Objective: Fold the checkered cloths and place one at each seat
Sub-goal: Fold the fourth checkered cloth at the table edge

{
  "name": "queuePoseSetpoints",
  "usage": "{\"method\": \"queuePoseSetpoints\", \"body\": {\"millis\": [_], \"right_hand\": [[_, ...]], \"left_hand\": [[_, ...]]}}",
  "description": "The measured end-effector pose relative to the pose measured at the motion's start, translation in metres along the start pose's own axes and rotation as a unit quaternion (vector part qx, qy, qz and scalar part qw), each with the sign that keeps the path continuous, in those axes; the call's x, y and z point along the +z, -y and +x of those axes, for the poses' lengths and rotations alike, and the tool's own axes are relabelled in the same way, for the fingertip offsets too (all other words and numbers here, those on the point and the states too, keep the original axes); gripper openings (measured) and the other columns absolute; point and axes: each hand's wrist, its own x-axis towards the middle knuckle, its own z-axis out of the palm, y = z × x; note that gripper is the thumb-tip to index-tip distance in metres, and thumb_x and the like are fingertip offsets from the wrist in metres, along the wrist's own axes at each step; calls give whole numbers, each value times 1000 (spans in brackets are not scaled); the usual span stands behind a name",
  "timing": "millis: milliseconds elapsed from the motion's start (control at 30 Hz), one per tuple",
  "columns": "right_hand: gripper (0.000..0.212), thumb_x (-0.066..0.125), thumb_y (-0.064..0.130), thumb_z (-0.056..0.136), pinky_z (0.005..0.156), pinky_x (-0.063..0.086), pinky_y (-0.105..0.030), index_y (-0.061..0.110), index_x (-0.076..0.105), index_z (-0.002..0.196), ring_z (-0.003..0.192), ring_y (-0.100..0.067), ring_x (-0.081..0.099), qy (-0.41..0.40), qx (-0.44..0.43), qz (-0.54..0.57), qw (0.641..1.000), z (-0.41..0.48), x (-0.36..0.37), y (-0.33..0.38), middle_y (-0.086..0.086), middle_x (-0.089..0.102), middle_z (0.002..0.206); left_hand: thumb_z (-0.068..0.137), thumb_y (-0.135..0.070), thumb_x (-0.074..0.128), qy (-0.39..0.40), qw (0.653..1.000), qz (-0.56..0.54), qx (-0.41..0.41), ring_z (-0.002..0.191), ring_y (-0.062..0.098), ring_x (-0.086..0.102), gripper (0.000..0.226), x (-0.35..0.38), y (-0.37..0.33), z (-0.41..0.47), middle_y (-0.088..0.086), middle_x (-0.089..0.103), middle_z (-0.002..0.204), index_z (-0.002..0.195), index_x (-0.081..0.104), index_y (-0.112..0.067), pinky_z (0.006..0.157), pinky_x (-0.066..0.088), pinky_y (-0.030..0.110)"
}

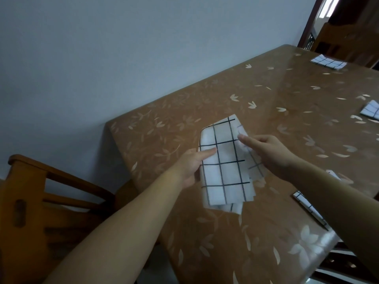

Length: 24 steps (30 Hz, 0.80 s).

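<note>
Thumbs of left hand [189, 168] and right hand [272, 154] pinch the folded checkered cloth [223, 167], fingers hidden beneath.

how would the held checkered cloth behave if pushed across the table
Probably floppy: the cloth has layers splaying at its unsupported lower edge. Likely light: the left hand holds it by one edge. On the glossy table it might slide, yet bunch.
</note>
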Motion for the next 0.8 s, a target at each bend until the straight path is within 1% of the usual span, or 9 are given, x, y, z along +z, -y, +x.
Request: {"method": "queuePoseSetpoints", "body": {"millis": [67,133,200,367,500,567,633,733,800], "right_hand": [[62,66,52,83,64,53,-23,-10,68,92,57,-16,62,-1,4,-21,1000,-1,6,-12,-15,69,67],[38,68,46,82,77,59,-34,9,74,89,76,-18,72,-9,21,-25,999,-2,12,-21,-9,75,89],[21,71,37,83,78,59,-34,17,72,86,82,-15,72,-35,30,-27,999,-1,17,-27,-1,75,90],[4,70,25,87,71,55,-24,22,71,88,82,-7,69,-71,19,-37,997,2,24,-31,9,73,89],[12,61,24,94,80,54,-26,25,72,87,91,-5,67,-12,-10,-81,997,1,18,-27,18,67,105],[15,56,27,96,86,52,-29,26,70,93,99,-7,62,21,-27,-153,988,2,9,-25,19,59,116],[13,53,31,97,94,49,-33,34,65,101,108,-7,56,64,-38,-225,971,6,-3,-23,19,51,124],[22,52,34,97,103,45,-40,33,63,116,117,-8,52,122,-28,-274,954,12,-20,-23,16,46,136],[26,51,34,98,105,44,-41,30,63,121,120,-8,50,141,-17,-293,945,15,-26,-23,16,43,139]], "left_hand": [[86,-30,70,-54,998,-37,2,101,32,69,44,2,4,3,14,69,118,125,61,-10,82,58,47],[85,-31,72,-89,994,-70,6,99,32,70,42,4,9,8,11,71,114,122,63,-13,82,57,50],[90,-26,68,-111,989,-95,17,95,32,71,30,9,11,10,10,73,109,117,65,-15,77,58,47],[90,-35,66,-133,981,-144,10,93,31,71,36,21,14,12,10,73,110,122,63,-17,70,59,43],[94,-38,57,-111,978,-176,-4,94,32,69,28,23,11,11,11,73,106,110,67,-17,79,56,44],[93,-33,60,-111,980,-163,9,98,32,68,32,17,11,12,13,70,111,120,60,-16,78,56,44],[88,-23,67,-113,986,-115,39,102,33,66,52,5,10,12,13,65,119,135,45,-20,78,57,47],[88,-10,67,-67,993,26,92,97,32,68,44,-11,2,9,9,64,118,120,56,-38,80,58,52],[87,-7,67,-53,988,90,111,89,30,69,39,-17,-4,7,9,64,115,109,62,-40,71,60,48]]}}
